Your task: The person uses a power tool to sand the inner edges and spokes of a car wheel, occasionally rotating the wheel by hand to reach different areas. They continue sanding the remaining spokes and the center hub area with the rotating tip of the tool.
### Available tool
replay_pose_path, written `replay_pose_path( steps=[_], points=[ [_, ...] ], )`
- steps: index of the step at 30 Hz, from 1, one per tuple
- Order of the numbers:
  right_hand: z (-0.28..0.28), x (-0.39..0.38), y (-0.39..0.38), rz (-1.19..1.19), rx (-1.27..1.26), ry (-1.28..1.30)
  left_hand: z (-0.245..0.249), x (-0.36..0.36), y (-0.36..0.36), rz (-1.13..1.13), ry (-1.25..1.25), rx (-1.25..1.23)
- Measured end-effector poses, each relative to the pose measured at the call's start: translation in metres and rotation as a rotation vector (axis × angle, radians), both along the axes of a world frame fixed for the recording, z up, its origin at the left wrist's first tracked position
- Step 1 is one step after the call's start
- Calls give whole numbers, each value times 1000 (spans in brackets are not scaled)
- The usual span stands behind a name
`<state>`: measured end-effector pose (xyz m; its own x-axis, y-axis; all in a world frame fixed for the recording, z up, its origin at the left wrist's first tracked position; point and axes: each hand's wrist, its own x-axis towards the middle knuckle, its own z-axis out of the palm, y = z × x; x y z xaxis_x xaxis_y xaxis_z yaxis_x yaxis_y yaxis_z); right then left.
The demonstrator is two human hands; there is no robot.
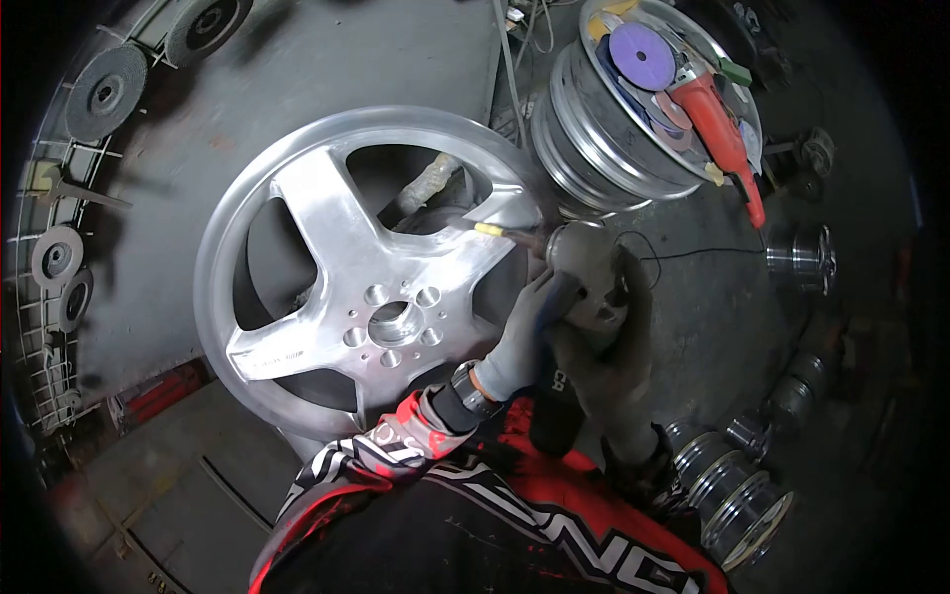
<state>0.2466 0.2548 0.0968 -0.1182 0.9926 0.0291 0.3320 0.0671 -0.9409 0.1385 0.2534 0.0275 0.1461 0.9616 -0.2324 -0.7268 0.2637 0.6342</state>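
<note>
A large bare-metal wheel rim (336, 218) with wide spokes lies face up in front of me. Just right of it, both gloved hands are on a dark power tool (556, 396) with a round grey head. My left hand (520, 337), in a light glove with a watch at the wrist, has its fingers wrapped round the tool's body. On the tool's other side, my right hand (618, 356) is closed around it near the head, in a darker glove. A thin yellow-banded piece (490, 230) sticks out from the tool head over the rim's edge, partly blurred.
At the upper right a stacked rim (574, 129) holds a red grinder (708, 119) and a purple disc (641, 56). A wire rack (49, 337) with abrasive discs (107, 94) runs along the left. More rims (727, 485) stand at the lower right.
</note>
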Motion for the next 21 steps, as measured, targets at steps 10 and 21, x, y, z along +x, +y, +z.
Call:
replay_pose_path(
  steps=[10,21],
  points=[
    [5,10,28,-129,-103,194,-38,29,47,-126,114,166],
    [13,-3,0,-22,-48,28,-28,9,0,69,255,157]
  ],
)
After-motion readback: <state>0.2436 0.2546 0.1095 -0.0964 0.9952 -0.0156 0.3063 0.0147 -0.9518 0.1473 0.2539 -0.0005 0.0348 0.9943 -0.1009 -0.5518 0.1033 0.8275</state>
